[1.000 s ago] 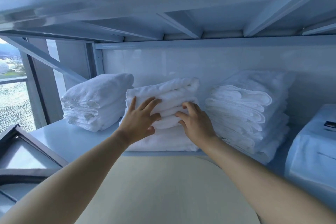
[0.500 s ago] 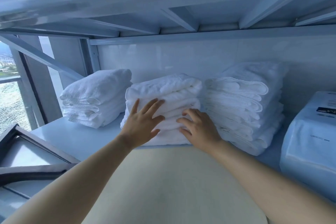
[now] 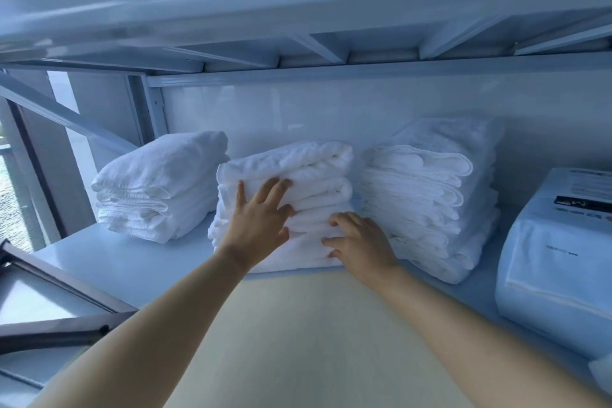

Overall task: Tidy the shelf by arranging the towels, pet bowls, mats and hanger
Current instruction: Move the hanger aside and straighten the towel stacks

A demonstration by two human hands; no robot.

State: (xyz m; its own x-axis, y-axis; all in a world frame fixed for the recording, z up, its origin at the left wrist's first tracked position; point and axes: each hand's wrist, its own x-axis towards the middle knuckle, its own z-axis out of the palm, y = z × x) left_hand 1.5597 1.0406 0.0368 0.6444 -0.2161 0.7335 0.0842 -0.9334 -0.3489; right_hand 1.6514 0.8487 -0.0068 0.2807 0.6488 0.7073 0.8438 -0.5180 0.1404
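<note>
**Pale metal shelf, three towel stacks**

On the smooth blue-white metal shelf (image 3: 132, 262), the left hand (image 3: 258, 225) lies spread flat on the middle stack of folded white terry towels (image 3: 298, 162). The right hand (image 3: 361, 242) presses its lower folds with its fingertips. A rumpled white towel stack (image 3: 159, 182) sits left and a taller one (image 3: 430, 189) just right. A plastic-wrapped white package (image 3: 556, 258) stands beyond.

White shelf (image 3: 126, 262) with three towel stacks (image 3: 427, 195), wrapped package (image 3: 559, 262)
</note>
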